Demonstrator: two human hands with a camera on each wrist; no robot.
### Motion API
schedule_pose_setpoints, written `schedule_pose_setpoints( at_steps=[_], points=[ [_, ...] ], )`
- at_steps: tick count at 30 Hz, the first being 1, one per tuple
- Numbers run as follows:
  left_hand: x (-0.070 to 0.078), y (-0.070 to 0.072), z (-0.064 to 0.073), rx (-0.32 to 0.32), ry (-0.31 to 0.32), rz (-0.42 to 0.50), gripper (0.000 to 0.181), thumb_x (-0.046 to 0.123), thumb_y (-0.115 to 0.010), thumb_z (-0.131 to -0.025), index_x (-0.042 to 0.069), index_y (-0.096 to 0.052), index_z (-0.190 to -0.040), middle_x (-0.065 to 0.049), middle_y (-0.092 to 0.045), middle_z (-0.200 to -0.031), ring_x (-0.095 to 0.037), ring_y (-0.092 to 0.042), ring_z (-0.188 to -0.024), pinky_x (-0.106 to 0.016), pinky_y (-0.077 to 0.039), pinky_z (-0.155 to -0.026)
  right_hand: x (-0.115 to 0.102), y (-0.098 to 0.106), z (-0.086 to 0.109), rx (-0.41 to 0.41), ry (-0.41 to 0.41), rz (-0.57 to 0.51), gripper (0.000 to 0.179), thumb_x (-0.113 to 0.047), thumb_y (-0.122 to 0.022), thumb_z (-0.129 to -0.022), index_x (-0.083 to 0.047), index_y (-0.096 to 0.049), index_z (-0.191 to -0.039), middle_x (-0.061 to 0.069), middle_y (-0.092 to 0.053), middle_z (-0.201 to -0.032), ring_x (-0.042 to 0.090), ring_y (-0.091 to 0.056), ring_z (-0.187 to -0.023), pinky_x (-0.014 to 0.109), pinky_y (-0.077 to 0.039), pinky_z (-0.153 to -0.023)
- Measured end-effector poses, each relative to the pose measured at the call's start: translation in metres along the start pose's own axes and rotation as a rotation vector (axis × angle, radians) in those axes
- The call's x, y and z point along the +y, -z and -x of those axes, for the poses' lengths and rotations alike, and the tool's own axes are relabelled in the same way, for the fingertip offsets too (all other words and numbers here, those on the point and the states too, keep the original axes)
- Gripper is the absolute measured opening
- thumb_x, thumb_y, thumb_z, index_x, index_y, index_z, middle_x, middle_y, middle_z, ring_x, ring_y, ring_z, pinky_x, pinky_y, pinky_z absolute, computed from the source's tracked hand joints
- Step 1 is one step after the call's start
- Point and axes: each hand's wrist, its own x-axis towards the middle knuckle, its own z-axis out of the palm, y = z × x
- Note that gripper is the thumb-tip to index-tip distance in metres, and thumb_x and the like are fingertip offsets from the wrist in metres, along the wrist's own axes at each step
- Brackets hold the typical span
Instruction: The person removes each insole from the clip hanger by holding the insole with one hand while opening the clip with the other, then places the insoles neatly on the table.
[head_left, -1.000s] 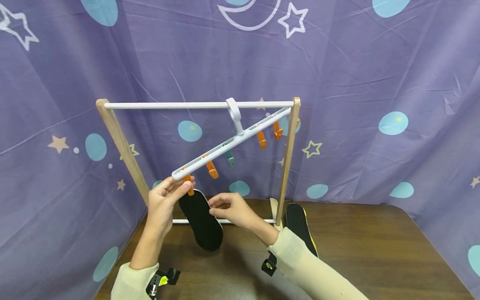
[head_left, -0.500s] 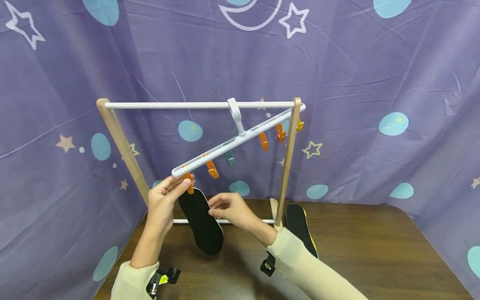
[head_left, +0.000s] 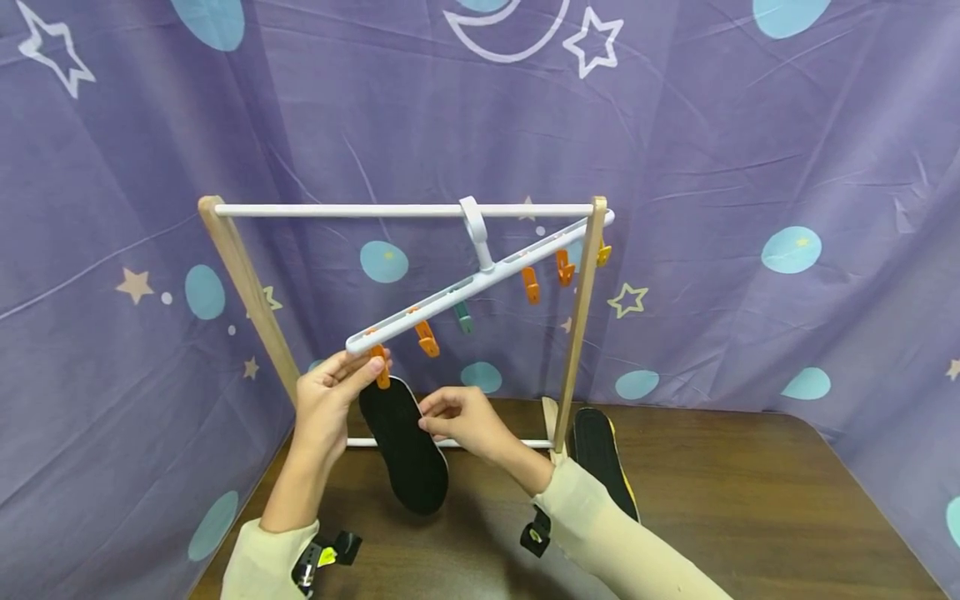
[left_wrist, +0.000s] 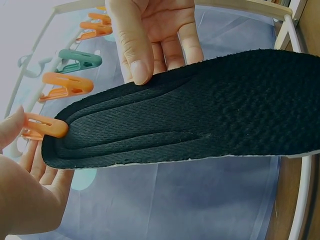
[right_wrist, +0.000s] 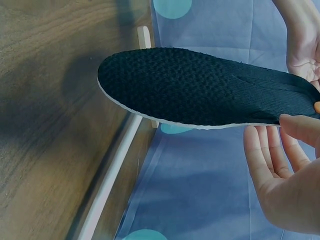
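A black insole (head_left: 405, 454) with a pale edge hangs tilted below the low left end of a white clip hanger (head_left: 442, 302). My left hand (head_left: 324, 408) pinches an orange clip (head_left: 382, 371) at that end. In the left wrist view, the same orange clip (left_wrist: 52, 126) overlaps the narrow heel end of the insole (left_wrist: 200, 110). My right hand (head_left: 468, 423) pinches the insole's right edge between thumb and fingers. The right wrist view shows the right thumb (right_wrist: 300, 125) on top of the insole (right_wrist: 170, 87), with fingers beneath.
The hanger's hook (head_left: 474, 221) sits over the white top bar (head_left: 337, 211) of a wooden-sided rack (head_left: 577, 333). Several other clips, orange, green (head_left: 463, 318) and yellow (head_left: 603, 252), dangle from the hanger. A second insole (head_left: 600, 458) lies on the brown table (head_left: 750, 500) at right.
The hanger has swung slightly, so its right end and yellow clip now show past the right post. Both hands keep their hold on the clip and insole.
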Motion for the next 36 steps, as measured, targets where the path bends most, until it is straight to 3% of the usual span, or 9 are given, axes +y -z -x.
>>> schedule_pose_setpoints(
  at_steps=[5, 14, 19, 25, 27, 34, 36],
  points=[
    [0.000, 0.000, 0.000, -0.003, 0.010, 0.009, 0.019, -0.006, -0.071, -0.091, 0.012, -0.077, -0.098, 0.003, -0.080, -0.089, -0.010, -0.077, -0.083, -0.021, -0.060, -0.080, 0.000, -0.002, 0.001, 0.013, -0.011, -0.007, 0.014, 0.004, -0.073, -0.089, 0.009, -0.071, -0.101, 0.027, -0.072, -0.092, 0.007, -0.064, -0.070, 0.051, -0.064, -0.076],
    [0.003, 0.000, -0.004, -0.002, 0.028, 0.023, 0.019, -0.005, -0.073, -0.090, 0.012, -0.078, -0.095, 0.003, -0.080, -0.088, -0.010, -0.077, -0.081, -0.020, -0.060, -0.076, 0.000, -0.002, 0.001, 0.009, -0.009, -0.027, 0.014, 0.005, -0.072, -0.088, 0.010, -0.070, -0.101, 0.028, -0.072, -0.092, 0.008, -0.064, -0.070, 0.028, -0.063, -0.067],
    [0.005, 0.001, -0.004, 0.010, 0.074, 0.015, 0.019, -0.003, -0.074, -0.090, 0.015, -0.079, -0.093, 0.004, -0.080, -0.087, -0.010, -0.077, -0.082, -0.020, -0.060, -0.080, 0.000, -0.003, 0.002, 0.016, -0.009, -0.031, 0.014, 0.006, -0.073, -0.088, 0.011, -0.071, -0.100, 0.029, -0.072, -0.091, 0.009, -0.065, -0.070, 0.033, -0.064, -0.068],
    [0.008, 0.002, -0.005, 0.012, 0.121, 0.012, 0.020, -0.001, -0.074, -0.090, 0.018, -0.079, -0.091, 0.005, -0.080, -0.087, -0.010, -0.077, -0.085, -0.020, -0.060, -0.083, -0.001, -0.003, 0.003, 0.013, -0.013, -0.042, 0.014, 0.005, -0.073, -0.088, 0.011, -0.070, -0.100, 0.028, -0.072, -0.091, 0.014, -0.066, -0.072, 0.025, -0.062, -0.065],
    [0.009, 0.001, -0.006, 0.006, 0.130, 0.014, 0.019, -0.001, -0.074, -0.090, 0.017, -0.080, -0.092, 0.005, -0.080, -0.087, -0.010, -0.077, -0.086, -0.020, -0.060, -0.084, -0.002, -0.003, 0.003, 0.014, -0.012, -0.041, 0.014, 0.005, -0.073, -0.088, 0.011, -0.071, -0.100, 0.028, -0.072, -0.091, 0.014, -0.066, -0.072, 0.026, -0.063, -0.066],
    [0.012, 0.000, -0.006, -0.014, 0.190, 0.002, 0.019, 0.002, -0.075, -0.091, 0.020, -0.080, -0.091, 0.006, -0.080, -0.088, -0.009, -0.076, -0.088, -0.020, -0.059, -0.087, -0.001, -0.001, 0.004, 0.008, -0.017, -0.043, 0.013, 0.006, -0.072, -0.088, 0.012, -0.070, -0.100, 0.030, -0.072, -0.091, 0.011, -0.064, -0.069, 0.058, -0.062, -0.076],
    [0.013, 0.000, -0.007, -0.021, 0.208, -0.005, 0.020, 0.003, -0.074, -0.091, 0.022, -0.080, -0.090, 0.007, -0.080, -0.089, -0.008, -0.076, -0.089, -0.020, -0.058, -0.089, -0.001, -0.001, 0.004, 0.009, -0.016, -0.045, 0.013, 0.007, -0.072, -0.088, 0.012, -0.070, -0.100, 0.030, -0.072, -0.091, 0.010, -0.064, -0.069, 0.060, -0.061, -0.077]
  ],
)
